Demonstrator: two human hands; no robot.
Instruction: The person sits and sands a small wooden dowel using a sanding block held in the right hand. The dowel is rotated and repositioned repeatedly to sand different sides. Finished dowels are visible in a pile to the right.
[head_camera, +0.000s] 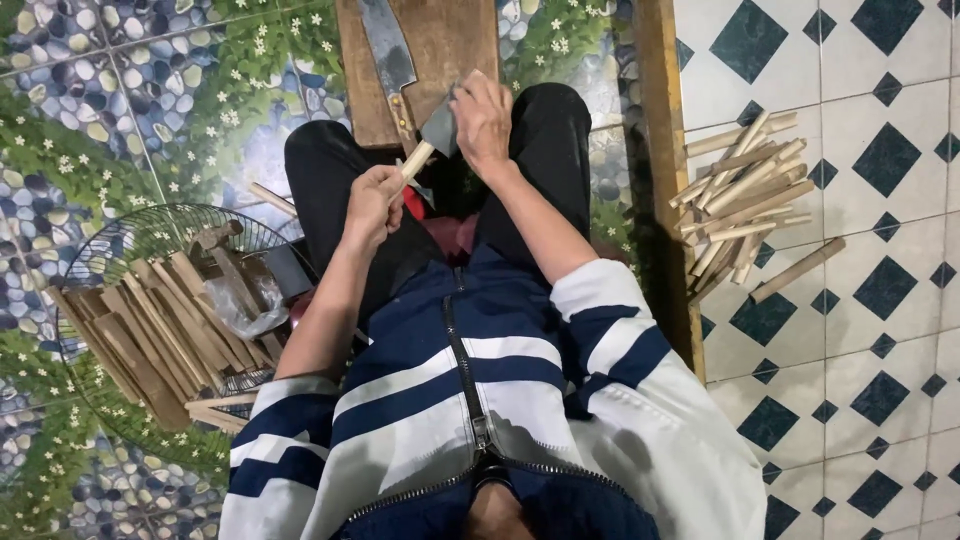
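Two hands meet over the lap of a seated person in a blue-and-white striped jacket, seen from the head camera looking straight down. The left hand (373, 205) is closed around a pale stick (416, 160), whose free end points up and away toward the wooden board (440, 50) lying past the knees. The right hand (482, 120) is closed on a dark grey pad (440, 128) pressed against that end of the stick; whether it is sandpaper or a stone cannot be told. A cleaver (388, 55) rests on the board, blade away from the person, just beyond the stick's tip.

Left of the board, a wire fan guard (150, 240) on the pebble-print floor holds a stack of brown slats (150, 330) and a scrap of clear plastic. Right of the board, beyond a wooden beam, a loose heap of pale sticks (745, 195) lies on the diamond tiles.

By the look of it, the rubbing goes best with the stick held firm and turned little by little, fingers clear of the cleaver.
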